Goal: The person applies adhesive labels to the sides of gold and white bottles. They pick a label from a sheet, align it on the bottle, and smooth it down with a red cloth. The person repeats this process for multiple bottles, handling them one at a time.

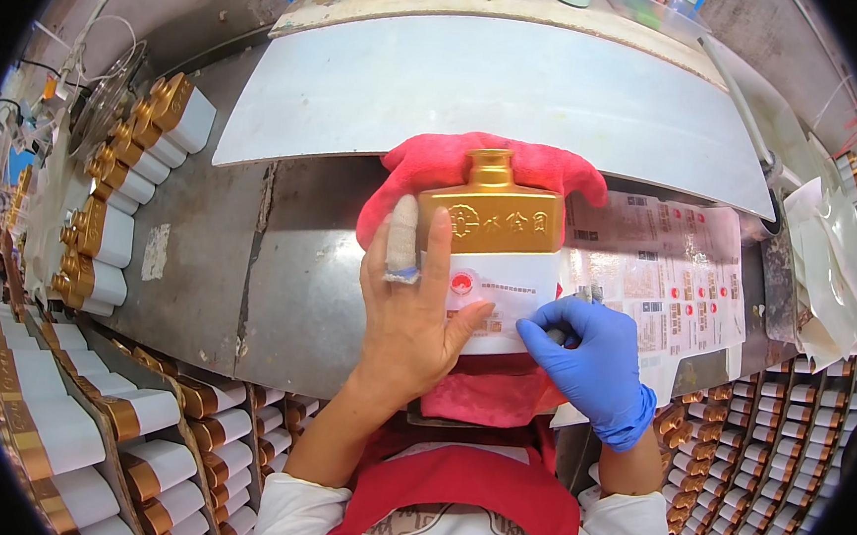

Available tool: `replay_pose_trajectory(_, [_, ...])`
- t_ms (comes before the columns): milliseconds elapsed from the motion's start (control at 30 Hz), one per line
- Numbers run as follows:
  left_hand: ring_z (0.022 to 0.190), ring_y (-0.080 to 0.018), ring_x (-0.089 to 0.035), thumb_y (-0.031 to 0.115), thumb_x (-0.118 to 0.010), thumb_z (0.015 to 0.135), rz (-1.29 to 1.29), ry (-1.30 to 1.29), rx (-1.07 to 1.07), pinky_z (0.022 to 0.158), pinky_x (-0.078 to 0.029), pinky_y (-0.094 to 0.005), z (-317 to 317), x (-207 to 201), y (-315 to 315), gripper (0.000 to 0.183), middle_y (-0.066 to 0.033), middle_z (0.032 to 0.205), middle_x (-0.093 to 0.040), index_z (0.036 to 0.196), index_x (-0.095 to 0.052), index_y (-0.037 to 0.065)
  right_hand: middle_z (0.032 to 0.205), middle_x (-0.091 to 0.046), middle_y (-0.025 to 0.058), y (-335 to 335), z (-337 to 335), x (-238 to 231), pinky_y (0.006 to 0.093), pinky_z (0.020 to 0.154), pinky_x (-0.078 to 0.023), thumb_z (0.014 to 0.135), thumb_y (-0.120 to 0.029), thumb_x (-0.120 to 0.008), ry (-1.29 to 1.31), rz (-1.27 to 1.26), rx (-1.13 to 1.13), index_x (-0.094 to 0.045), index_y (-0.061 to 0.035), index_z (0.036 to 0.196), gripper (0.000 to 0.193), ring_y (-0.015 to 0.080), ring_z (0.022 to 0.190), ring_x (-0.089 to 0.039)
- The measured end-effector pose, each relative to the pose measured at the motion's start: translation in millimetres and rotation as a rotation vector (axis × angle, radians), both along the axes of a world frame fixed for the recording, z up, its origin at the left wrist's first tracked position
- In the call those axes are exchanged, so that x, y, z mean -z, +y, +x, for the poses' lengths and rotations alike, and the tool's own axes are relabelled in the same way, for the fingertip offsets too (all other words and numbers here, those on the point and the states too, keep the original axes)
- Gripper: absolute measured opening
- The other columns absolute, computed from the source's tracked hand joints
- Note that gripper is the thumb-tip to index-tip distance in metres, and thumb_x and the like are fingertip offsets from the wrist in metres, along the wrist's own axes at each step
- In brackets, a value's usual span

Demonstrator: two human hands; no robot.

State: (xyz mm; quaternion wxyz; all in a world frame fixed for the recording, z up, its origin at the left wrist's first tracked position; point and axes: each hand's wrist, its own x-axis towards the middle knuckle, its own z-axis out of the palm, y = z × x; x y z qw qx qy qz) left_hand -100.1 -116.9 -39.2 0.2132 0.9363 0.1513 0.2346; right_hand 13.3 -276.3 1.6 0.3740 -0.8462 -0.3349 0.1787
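Observation:
A flat bottle with a raised-pattern gold upper part and a white lower part lies face up, neck pointing away, on a pink cloth. Small printed labels with a red round emblem show on its white face. My bare left hand rests on the bottle's left side, fingers stretched and apart, thumb across the white face. One finger wears a white fabric cover. At the bottle's lower right edge is my right hand, in a blue glove, fingers curled around something small and greyish that I cannot make out.
Printed label sheets lie to the right on the metal table. A white board spans the back. Similar bottles line the left edge, and racks of bottles stand at both lower sides.

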Motion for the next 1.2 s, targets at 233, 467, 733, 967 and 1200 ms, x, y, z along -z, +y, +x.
replay_pose_trajectory(233, [0.136,-0.0443,-0.018,0.029,-0.058,0.089,-0.047,-0.04,0.03,0.11,-0.014,-0.0487,1.4,0.0,5.6,0.079,-0.0296,0.149,-0.016,0.146,-0.015,-0.004,0.067,-0.064,0.0049,0.1,-3.9,3.6,0.0287,0.055,-0.049,0.078,-0.021,-0.072,-0.113,0.034,0.013,-0.066,-0.0083,0.078,0.014,0.0174,0.057,-0.061])
replay_pose_trajectory(467, [0.132,-0.0453,-0.026,0.024,-0.056,0.091,-0.092,-0.116,-0.005,0.109,-0.019,-0.0489,9.9,5.3,8.5,0.074,-0.0327,0.145,-0.021,0.145,-0.017,-0.007,0.067,-0.064,0.004,-0.1,-7.8,8.0,0.0272,0.054,-0.048,0.077,-0.017,-0.073,-0.145,0.092,0.037,-0.065,-0.0078,0.077,0.013,0.0163,0.056,-0.061])
replay_pose_trajectory(733, [0.134,-0.0435,-0.023,0.016,-0.051,0.091,-0.2,-0.149,0.01,0.11,-0.018,-0.0471,8.8,7.3,8.7,0.068,-0.0307,0.147,-0.021,0.145,-0.016,-0.008,0.07,-0.063,0.0002,-15.7,-0.8,21.1,0.0223,0.053,-0.043,0.08,-0.013,-0.071,0.016,0.175,0.237,-0.064,-0.005,0.084,0.011,0.0058,0.055,-0.05])
replay_pose_trajectory(967, [0.139,-0.0305,-0.023,0.008,-0.034,0.094,-0.591,-0.339,0.074,0.113,-0.017,-0.0388,-11.8,10.1,21.5,0.055,-0.0211,0.15,-0.024,0.144,-0.019,-0.008,0.083,-0.059,-0.0032,-36.1,8.2,47.4,0.0172,0.057,-0.039,0.084,-0.006,-0.066,0.339,0.384,0.37,-0.063,-0.0035,0.106,0.023,0.0006,0.064,-0.045])
replay_pose_trajectory(1200, [0.137,-0.0261,-0.03,0.023,-0.031,0.1,-0.857,-0.418,0.095,0.109,-0.028,-0.038,-21.3,27.2,8.0,0.054,-0.019,0.148,-0.03,0.146,-0.021,-0.003,0.091,-0.059,-0.0029,-17.3,-0.4,41.3,0.0164,0.058,-0.039,0.083,-0.004,-0.066,0.465,0.449,0.31,-0.058,-0.0033,0.121,0.039,0.0015,0.062,-0.043])
